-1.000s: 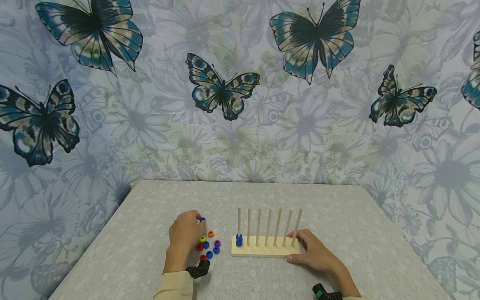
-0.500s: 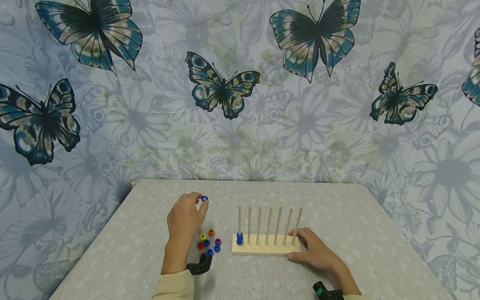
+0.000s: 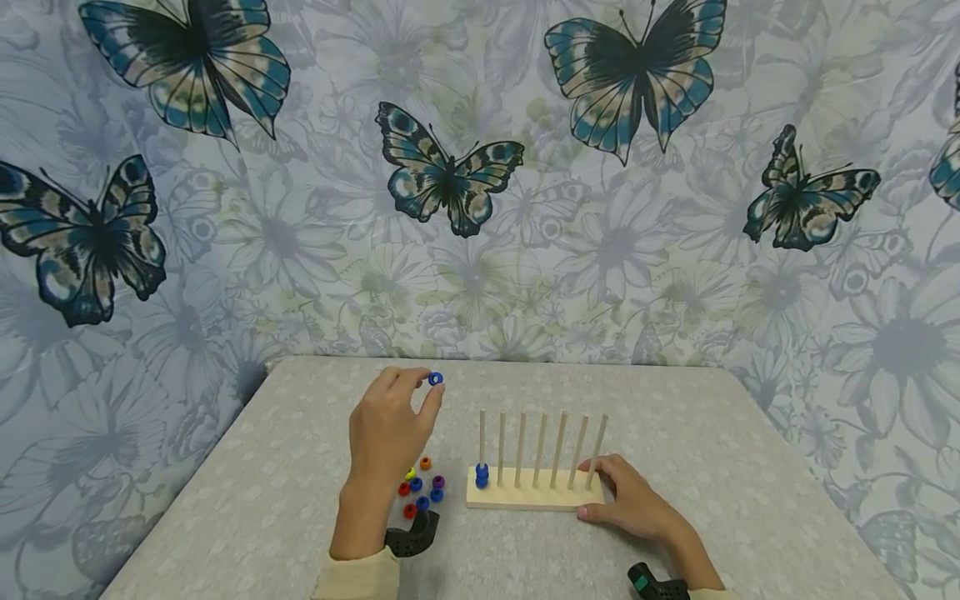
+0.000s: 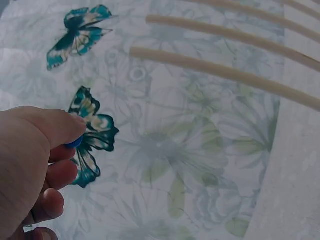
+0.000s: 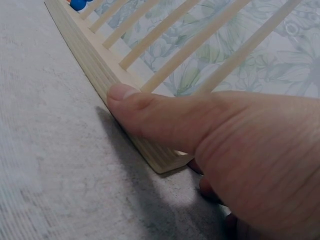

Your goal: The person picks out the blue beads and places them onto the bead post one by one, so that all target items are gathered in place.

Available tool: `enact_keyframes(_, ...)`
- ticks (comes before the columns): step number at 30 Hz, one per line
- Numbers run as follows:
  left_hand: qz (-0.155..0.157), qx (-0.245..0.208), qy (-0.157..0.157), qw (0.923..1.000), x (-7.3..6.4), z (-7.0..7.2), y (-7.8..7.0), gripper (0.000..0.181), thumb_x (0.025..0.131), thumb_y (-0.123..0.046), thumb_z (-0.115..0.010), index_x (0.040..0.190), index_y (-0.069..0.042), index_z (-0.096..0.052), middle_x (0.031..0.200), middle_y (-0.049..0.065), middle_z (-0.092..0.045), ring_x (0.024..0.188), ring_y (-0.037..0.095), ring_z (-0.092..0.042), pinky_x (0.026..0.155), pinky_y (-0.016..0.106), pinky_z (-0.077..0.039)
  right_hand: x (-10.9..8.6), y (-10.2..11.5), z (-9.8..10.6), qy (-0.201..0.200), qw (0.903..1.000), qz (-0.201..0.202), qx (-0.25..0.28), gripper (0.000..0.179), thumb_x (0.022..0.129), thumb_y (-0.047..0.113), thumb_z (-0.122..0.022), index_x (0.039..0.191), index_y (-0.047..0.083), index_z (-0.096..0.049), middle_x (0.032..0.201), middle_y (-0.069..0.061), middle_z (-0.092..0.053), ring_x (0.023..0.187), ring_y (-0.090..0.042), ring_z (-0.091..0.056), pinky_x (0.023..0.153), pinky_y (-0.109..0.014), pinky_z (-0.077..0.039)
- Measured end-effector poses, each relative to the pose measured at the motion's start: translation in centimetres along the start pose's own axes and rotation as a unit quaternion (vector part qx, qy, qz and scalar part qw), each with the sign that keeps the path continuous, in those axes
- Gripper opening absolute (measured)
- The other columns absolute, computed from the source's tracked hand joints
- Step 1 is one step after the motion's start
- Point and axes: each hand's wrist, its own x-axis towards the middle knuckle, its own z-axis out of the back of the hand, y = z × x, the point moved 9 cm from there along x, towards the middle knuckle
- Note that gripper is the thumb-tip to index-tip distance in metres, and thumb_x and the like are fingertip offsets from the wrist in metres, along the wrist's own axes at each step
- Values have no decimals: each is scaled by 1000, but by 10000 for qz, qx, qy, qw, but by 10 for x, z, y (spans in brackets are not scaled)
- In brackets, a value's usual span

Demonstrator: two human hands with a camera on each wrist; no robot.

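Note:
Between thumb and index finger my left hand (image 3: 390,425) pinches a blue bead (image 3: 436,378), raised above the table, with its hole showing in the head view. Only a sliver of that bead shows past the thumb in the left wrist view. To its right stands a wooden peg board (image 3: 534,498) with several upright pegs. Blue beads (image 3: 482,477) are stacked low on the leftmost peg; the other pegs are bare. My right hand (image 3: 633,504) grips the board's right end, thumb along the front edge (image 5: 150,112) and fingers behind.
Several loose beads lie left of the board, among them an orange bead (image 3: 425,462), a purple bead (image 3: 438,482) and a red bead (image 3: 410,511). The table (image 3: 300,467) has a light patterned cover. A butterfly-print wall (image 3: 480,292) rises behind it.
My left hand has lifted the blue bead from the loose group, upward and then to the right. The right hand keeps its place on the board.

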Motion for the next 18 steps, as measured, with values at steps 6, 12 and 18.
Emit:
enact_keyframes(6, -407, -91, -103, 9991, 3, 3, -15, 25, 83, -25, -83, 100, -9, -77, 90, 6, -69, 75, 19, -68, 55, 33, -55, 1, -1, 2, -37, 10000, -27, -40, 61, 78, 43, -85, 127, 19, -58, 125, -5, -54, 132, -35, -49, 112, -59, -37)
enact_keyframes(12, -557, -546, 251, 9966, 0, -6, -24, 23, 84, -26, -83, 101, -13, -77, 91, 1, -69, 73, 14, -65, 56, 27, -52, 1, -2, 0, -16, 10000, -11, -96, 59, 77, 44, -85, 126, 22, -58, 123, -3, -55, 130, -32, -50, 111, -59, -37)
enact_keyframes(18, -670, -856, 694, 9916, -4, -14, -37, 20, 86, -27, -81, 102, -16, -76, 92, -2, -69, 68, 6, -56, 55, 21, -46, 1, -2, 0, -30, 10000, 24, -58, 60, 77, 43, -85, 126, 22, -58, 121, -3, -55, 129, -31, -50, 111, -60, -37)
